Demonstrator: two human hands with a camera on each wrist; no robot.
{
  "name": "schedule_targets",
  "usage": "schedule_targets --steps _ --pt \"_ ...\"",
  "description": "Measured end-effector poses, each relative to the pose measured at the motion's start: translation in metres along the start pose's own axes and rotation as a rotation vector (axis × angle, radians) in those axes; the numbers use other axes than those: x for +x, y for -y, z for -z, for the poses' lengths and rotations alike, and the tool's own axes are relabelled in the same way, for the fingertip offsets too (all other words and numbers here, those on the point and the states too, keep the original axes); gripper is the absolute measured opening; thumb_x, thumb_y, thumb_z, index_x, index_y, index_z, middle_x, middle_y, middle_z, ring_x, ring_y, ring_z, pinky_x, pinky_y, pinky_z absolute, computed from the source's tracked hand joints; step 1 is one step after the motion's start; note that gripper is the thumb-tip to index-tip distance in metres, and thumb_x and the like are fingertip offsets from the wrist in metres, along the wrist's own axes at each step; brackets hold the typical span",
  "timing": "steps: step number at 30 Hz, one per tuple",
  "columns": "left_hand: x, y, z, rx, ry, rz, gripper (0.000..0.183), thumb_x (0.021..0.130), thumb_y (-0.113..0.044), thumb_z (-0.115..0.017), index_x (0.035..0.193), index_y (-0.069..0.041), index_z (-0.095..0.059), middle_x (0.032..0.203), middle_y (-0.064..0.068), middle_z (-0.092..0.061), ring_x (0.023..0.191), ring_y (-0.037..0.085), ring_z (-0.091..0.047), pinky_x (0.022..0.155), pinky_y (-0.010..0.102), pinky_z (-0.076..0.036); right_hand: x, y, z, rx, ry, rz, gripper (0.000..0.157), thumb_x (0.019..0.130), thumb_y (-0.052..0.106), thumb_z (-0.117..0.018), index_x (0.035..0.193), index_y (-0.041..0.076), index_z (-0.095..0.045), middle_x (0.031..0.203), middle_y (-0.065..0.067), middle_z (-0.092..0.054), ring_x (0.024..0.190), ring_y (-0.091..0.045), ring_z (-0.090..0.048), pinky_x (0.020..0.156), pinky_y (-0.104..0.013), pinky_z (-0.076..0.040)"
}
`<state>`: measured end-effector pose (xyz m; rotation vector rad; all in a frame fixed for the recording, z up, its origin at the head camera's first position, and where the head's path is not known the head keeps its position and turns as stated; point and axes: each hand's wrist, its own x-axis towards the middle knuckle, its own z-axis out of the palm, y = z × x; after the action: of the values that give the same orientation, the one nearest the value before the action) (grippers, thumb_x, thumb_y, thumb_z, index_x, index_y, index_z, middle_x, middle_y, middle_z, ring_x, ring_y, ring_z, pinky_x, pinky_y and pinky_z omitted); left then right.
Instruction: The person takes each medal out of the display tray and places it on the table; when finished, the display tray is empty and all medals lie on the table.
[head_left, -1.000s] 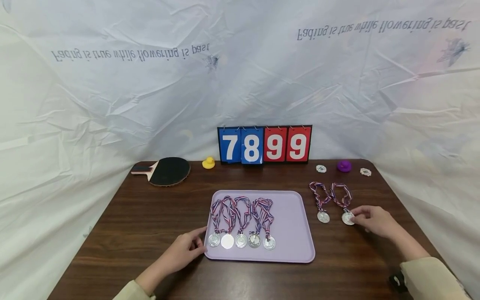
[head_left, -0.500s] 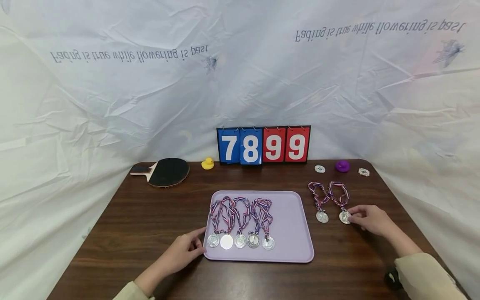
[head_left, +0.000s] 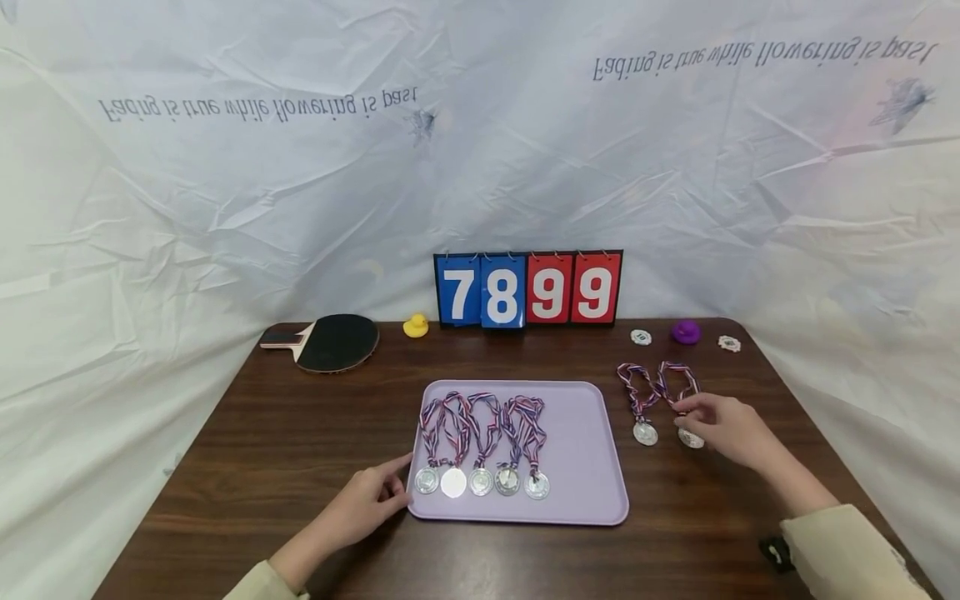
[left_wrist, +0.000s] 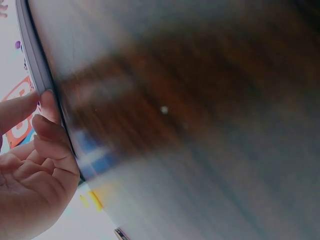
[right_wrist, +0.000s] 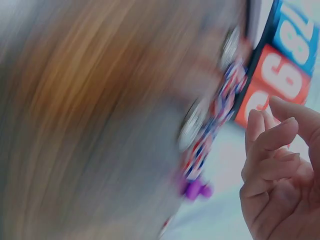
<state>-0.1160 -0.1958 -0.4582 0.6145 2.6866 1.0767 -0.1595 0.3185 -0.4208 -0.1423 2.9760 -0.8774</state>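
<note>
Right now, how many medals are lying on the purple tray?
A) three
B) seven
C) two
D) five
D: five silver medals with striped ribbons lie in a row on the purple tray, while two more medals lie on the table by the right hand.

Head view: from above the near edge, facing forward and down over the whole tabletop (head_left: 300, 433). Left wrist view: close, low beside the tray (left_wrist: 35, 65) rim. Right wrist view: close, blurred, toward the scoreboard (right_wrist: 280, 65). Shared with head view: tray (head_left: 592, 467), scoreboard (head_left: 528, 288).
</note>
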Motion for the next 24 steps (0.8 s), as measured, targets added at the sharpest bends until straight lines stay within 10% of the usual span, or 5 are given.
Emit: schedule_targets --steps 11,24 --pt "0.000 -0.004 0.000 0.017 -0.006 0.003 0.051 0.081 -0.011 -0.064 0.126 0.006 -0.045 0.068 -0.006 -0.052 0.053 0.004 -0.045 0.048 0.022 -0.039 -0.011 0.083 -0.061 0.065 -0.006 0.282 0.013 0.077 0.026 -0.070 0.088 0.021 -0.066 0.068 0.014 -0.055 0.046 -0.002 -0.042 0.046 -0.022 -0.037" --pt "0.001 -0.002 0.000 0.021 0.006 0.012 0.052 0.082 -0.014 -0.065 0.127 0.005 -0.045 0.068 -0.007 -0.052 0.052 0.004 -0.045 0.048 0.022 -0.039 -0.008 0.115 -0.105 0.097 0.176 0.376 0.018 0.072 0.026 -0.073 0.085 0.019 -0.065 0.068 0.017 -0.055 0.063 -0.004 -0.052 0.062 -0.024 -0.040"
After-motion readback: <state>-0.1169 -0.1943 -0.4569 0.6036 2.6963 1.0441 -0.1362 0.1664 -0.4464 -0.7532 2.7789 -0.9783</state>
